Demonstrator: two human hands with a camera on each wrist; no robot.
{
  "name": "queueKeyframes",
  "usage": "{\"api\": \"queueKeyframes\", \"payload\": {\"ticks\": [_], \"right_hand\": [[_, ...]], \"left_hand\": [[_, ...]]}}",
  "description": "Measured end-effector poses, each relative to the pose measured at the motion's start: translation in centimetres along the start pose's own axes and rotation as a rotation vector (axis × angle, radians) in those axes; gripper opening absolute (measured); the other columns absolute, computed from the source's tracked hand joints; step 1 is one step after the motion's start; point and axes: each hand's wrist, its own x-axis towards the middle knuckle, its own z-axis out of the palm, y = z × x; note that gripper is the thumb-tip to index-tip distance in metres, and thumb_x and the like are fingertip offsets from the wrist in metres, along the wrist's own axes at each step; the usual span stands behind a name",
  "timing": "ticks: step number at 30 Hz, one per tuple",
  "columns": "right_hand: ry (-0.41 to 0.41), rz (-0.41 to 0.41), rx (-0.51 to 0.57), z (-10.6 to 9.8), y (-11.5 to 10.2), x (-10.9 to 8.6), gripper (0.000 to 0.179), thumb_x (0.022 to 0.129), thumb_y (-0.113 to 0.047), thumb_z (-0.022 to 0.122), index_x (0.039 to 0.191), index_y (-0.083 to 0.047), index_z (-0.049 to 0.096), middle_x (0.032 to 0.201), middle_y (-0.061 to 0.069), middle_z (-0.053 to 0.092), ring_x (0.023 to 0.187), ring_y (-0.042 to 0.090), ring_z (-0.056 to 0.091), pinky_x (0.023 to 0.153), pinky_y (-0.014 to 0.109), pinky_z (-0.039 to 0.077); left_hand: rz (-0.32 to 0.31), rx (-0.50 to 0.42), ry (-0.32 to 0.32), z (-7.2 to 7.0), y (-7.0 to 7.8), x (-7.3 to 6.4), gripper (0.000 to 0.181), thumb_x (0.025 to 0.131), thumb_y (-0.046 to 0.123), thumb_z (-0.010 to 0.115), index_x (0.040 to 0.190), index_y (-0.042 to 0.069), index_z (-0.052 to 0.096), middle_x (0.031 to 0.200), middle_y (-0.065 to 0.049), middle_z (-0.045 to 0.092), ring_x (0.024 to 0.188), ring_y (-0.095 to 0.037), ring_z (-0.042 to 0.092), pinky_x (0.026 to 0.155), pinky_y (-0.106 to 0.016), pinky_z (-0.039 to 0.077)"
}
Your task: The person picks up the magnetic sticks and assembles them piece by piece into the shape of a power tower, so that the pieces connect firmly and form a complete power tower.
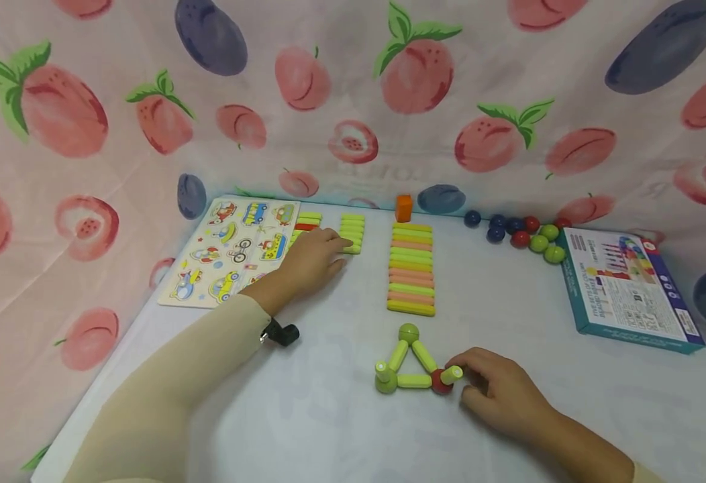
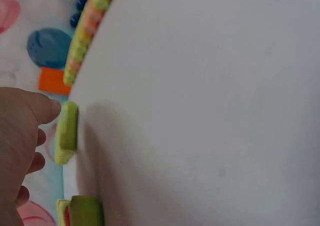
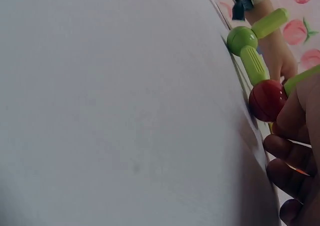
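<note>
My left hand (image 1: pixel 313 258) reaches over the back left of the table, its fingertips right at the near end of a column of light green sticks (image 1: pixel 352 228). In the left wrist view, a fingertip overlaps the end of these green sticks (image 2: pixel 67 131). A triangle of green sticks (image 1: pixel 414 382) and balls lies at the front, with a green ball (image 1: pixel 409 333) at its top, another green ball (image 1: pixel 386 383) at left and a red ball (image 1: pixel 441 384) at right. A short stick rises from each lower ball. My right hand (image 1: pixel 500 392) rests beside the red ball, fingers loosely bent.
A long row of yellow, pink and green sticks (image 1: pixel 411 268) lies mid-table, an orange block (image 1: pixel 404 208) behind it. A picture puzzle board (image 1: pixel 208 258) lies at left beside more sticks (image 1: pixel 309 219). Blue, red and green balls (image 1: pixel 515 226) cluster near a box (image 1: pixel 631 288) at right.
</note>
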Motion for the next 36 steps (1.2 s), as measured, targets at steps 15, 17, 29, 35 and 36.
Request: {"api": "queueKeyframes", "payload": {"ticks": [15, 17, 29, 35, 36], "right_hand": [[0.032, 0.072, -0.062, 1.0, -1.4, 0.3, 0.032, 0.082, -0.047, 0.093, 0.106, -0.038, 0.073, 0.090, -0.022, 0.062, 0.075, 0.006, 0.054, 0.066, 0.025, 0.047], [0.041, 0.085, -0.035, 1.1, -1.6, 0.4, 0.032, 0.082, -0.042, 0.094, 0.106, -0.034, 0.075, 0.085, -0.018, 0.060, 0.072, 0.007, 0.053, 0.062, 0.025, 0.045], [0.024, 0.081, 0.005, 1.1, -1.7, 0.5, 0.035, 0.083, -0.043, 0.092, 0.111, -0.027, 0.076, 0.081, -0.014, 0.057, 0.069, 0.007, 0.051, 0.059, 0.026, 0.043], [0.018, 0.073, 0.018, 1.1, -1.7, 0.5, 0.036, 0.084, -0.044, 0.092, 0.111, -0.028, 0.076, 0.082, -0.014, 0.058, 0.071, 0.007, 0.052, 0.060, 0.025, 0.044], [0.018, 0.074, 0.017, 1.1, -1.7, 0.5, 0.036, 0.083, -0.044, 0.092, 0.111, -0.028, 0.076, 0.082, -0.014, 0.058, 0.071, 0.006, 0.052, 0.060, 0.025, 0.044]], "left_hand": [[-0.097, 0.036, -0.100, 1.1, 2.5, 1.7, 0.031, 0.098, 0.026, 0.072, 0.126, 0.015, 0.073, 0.109, -0.001, 0.070, 0.102, -0.023, 0.060, 0.095, -0.044, 0.046], [-0.096, -0.099, -0.106, 0.6, 3.5, 1.6, 0.025, 0.097, 0.025, 0.073, 0.120, 0.015, 0.075, 0.106, 0.000, 0.070, 0.100, -0.021, 0.061, 0.093, -0.042, 0.048], [0.139, -1.015, -0.253, 1.4, 9.9, -1.5, 0.022, 0.100, 0.013, 0.077, 0.120, 0.013, 0.067, 0.110, 0.005, 0.071, 0.107, -0.013, 0.065, 0.088, -0.029, 0.050], [0.124, -0.952, -0.225, 2.6, 10.2, -2.2, 0.023, 0.101, 0.016, 0.077, 0.122, 0.018, 0.067, 0.111, 0.011, 0.072, 0.110, -0.007, 0.065, 0.095, -0.031, 0.050], [0.126, -0.948, -0.220, 2.6, 10.2, -2.3, 0.024, 0.101, 0.016, 0.077, 0.122, 0.018, 0.067, 0.111, 0.012, 0.072, 0.111, -0.008, 0.065, 0.097, -0.032, 0.050]]}}
